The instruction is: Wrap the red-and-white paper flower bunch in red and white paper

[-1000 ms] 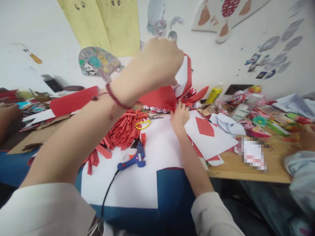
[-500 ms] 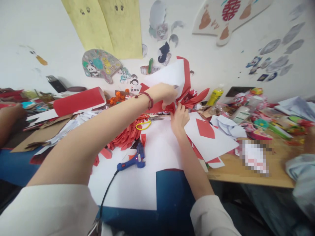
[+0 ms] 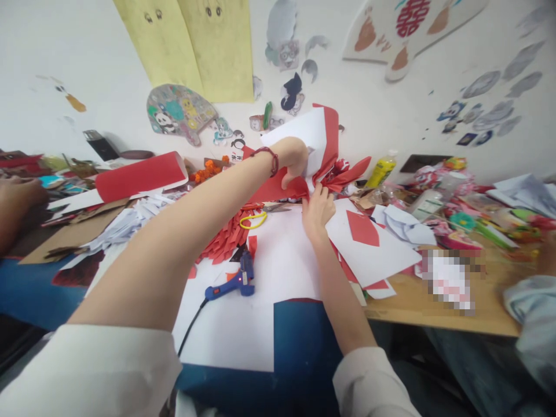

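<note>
Head: both hands (image 3: 318,211); one paper bundle (image 3: 330,142)

Obstacle near the hands (image 3: 318,211): scissors (image 3: 264,215)

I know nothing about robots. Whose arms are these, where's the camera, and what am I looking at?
There's no machine here, only a person wearing one camera on the head, which looks forward and down. That person's bare right hand seems to hold bunched red paper; the bare left hand is bent beside it, its fingertips hidden. Nearer on the table, a blue glue gun lies on white paper, with scissors and a heap of red strips beyond it. The hand at the far left belongs to somebody else.
</note>
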A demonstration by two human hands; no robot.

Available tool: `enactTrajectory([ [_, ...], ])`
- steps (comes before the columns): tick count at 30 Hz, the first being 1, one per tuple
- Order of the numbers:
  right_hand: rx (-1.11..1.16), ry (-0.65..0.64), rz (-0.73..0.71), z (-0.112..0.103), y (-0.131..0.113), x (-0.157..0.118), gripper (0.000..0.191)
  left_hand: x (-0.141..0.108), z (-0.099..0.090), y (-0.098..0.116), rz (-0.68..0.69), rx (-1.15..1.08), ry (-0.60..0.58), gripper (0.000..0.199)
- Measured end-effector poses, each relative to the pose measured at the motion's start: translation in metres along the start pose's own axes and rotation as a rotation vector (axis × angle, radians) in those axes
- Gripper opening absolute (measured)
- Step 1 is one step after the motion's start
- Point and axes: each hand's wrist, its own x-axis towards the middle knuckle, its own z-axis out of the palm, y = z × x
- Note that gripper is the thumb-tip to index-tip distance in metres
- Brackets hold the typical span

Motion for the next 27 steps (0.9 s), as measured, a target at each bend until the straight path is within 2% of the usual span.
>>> enactTrajectory([
  [2,-0.003,0.003,-0.003,0.001,0.0,-0.001,0.049,0.003,-0.001,-0.002,-0.057,0.069,-0.106,0.076],
  [6,-0.009,0.028,-0.008,0.003,0.001,-0.001,0.048,0.005,-0.003,-0.003,-0.073,-0.06,-0.091,0.09],
  [10,-0.004,0.043,-0.002,0.005,0.002,-0.001,0.048,0.003,-0.004,-0.004,-0.028,-0.009,-0.128,0.095],
  [14,0.025,0.042,0.011,0.005,0.003,0.0,0.048,-0.001,-0.003,-0.004,0.044,-0.034,-0.112,0.091],
  [18,0.059,0.037,0.014,0.005,0.004,0.0,0.048,-0.004,-0.001,-0.002,0.122,-0.026,-0.103,0.074],
  [22,0.074,0.037,0.006,0.006,0.004,-0.001,0.049,-0.003,0.001,0.001,0.087,-0.011,-0.078,0.062],
  [27,0.062,0.038,0.019,0.006,0.004,0.0,0.046,0.0,0.004,0.011,0.04,-0.137,0.057,0.06],
])
